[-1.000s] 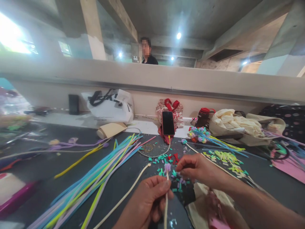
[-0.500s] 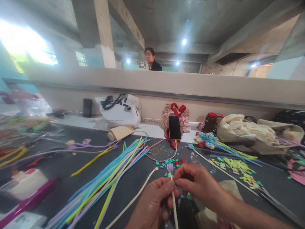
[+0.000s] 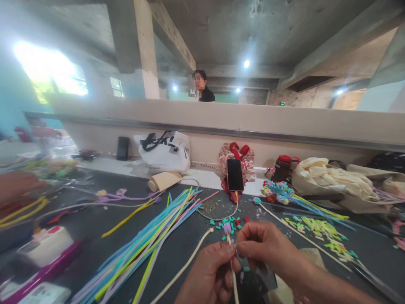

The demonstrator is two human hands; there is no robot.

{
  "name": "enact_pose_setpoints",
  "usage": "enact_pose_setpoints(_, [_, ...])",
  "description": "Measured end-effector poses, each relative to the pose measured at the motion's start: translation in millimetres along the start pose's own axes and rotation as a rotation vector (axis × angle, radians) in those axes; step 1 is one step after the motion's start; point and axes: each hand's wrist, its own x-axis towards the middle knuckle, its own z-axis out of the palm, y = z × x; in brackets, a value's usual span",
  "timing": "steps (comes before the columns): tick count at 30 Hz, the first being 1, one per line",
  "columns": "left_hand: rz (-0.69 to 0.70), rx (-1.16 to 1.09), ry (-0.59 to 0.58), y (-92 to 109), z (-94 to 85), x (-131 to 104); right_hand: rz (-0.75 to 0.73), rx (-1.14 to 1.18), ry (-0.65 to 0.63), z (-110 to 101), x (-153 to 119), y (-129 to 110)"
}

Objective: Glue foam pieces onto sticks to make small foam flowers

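My left hand point(image 3: 212, 268) is closed around a cream pipe cleaner point(image 3: 234, 283), which stands tilted with a small lilac tuft point(image 3: 227, 229) at its top. Just below the tuft, the thumb and forefinger of my right hand point(image 3: 261, 242) pinch together beside the left thumb. What lies between the right fingertips is too small and hidden to make out. Behind the hands are scattered short teal pieces point(image 3: 225, 223) with a few red ones point(image 3: 246, 219). Another cream pipe cleaner point(image 3: 186, 267) lies to the left of my left hand.
Long coloured pipe cleaners point(image 3: 148, 240) fan across the dark table on the left. A phone point(image 3: 235, 175) on a cable leans against a patterned bag point(image 3: 247, 154). Yellow-green cut pieces point(image 3: 319, 230) and finished flower heads point(image 3: 278, 191) lie right. Behind the partition is a person point(image 3: 205, 93).
The view has shifted slightly, so everything sits a little lower and further right. Both hands stay together at the stem, with the right fingertips moved slightly against the left thumb.
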Motion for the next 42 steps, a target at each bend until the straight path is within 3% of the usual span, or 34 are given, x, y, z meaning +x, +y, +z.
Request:
enact_pose_setpoints(4, [-0.005, -0.023, -0.109, -1, -3.2, 1, 0.028, 0.129, -0.132, -6, -3, 0])
enact_pose_setpoints(8, [-0.026, -0.006, -0.178, -3, -6.4, 0, 0.050, 0.101, -0.207, -11, -3, -1])
enact_pose_setpoints(17, [0.002, -0.047, -0.242, 2, 0.2, -4, -0.092, -0.027, -0.021, -1, -7, -3])
enact_pose_setpoints(21, [0.004, -0.055, -0.199, 2, 0.4, -6, -0.193, -0.191, 0.024, -6, -15, -7])
enact_pose_setpoints(27, [0.004, -0.043, -0.107, 0, -4.2, -3, -0.092, -0.159, 0.071, -24, -17, -11])
enact_pose_setpoints(34, [-0.004, 0.070, -0.020, -8, -9.2, 8, -0.063, -0.216, 0.057, -29, -16, -5])
enact_pose_setpoints(42, [-0.126, 0.281, 0.058, -4, -7.1, 2, -0.392, -0.532, -0.054, -38, -14, -10])
